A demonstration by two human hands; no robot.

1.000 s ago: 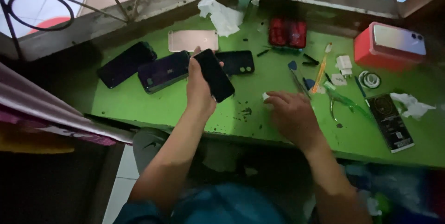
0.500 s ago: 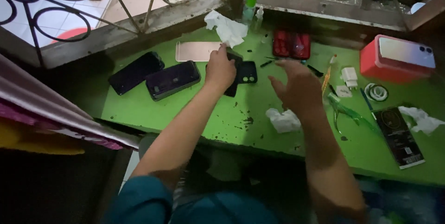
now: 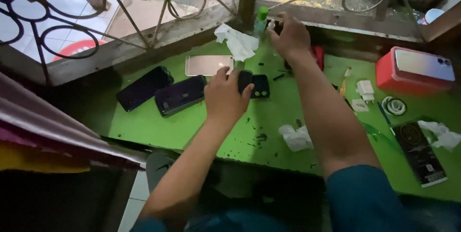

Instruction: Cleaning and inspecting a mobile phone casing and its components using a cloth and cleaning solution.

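Landmark = green table (image 3: 192, 131), seen from head cam.

Left hand (image 3: 224, 98) sits near table's middle, palm down, fingers curled over a black phone (image 3: 254, 85). Thumb on phone's right side, fingertips on its left edge; phone lies flat on table, partly under the fingers, camera end sticking out to the right of the hand. So hand is clamped round it, not spread.

Right hand (image 3: 290, 37) is reached out to table's far edge, by the window sill, fingers bunched around a small bottle w/ green cap (image 3: 260, 18). Back of hand faces cam, so can't tell exactly how fingertips meet; looks like a pinch on sth small just right of the bottle. Well apart from black phone, which stays nearer the left hand.

Other stuff on table:
- 2 dark phones (image 3: 163, 92) side by side, left of the left hand, nearer one just beside it.
- Pale gold phone back (image 3: 209, 65) beyond left hand, toward far edge.
- White crumpled tissue (image 3: 237, 42) at far edge, near bottle.
- 2nd tissue wad (image 3: 296, 138) at near part of table, under right forearm.
- Red box (image 3: 408, 78) w/ light phone on top, far right.
- White charger plug (image 3: 366, 89), near red box.
- Dark flat phone part (image 3: 420, 153), right near corner.
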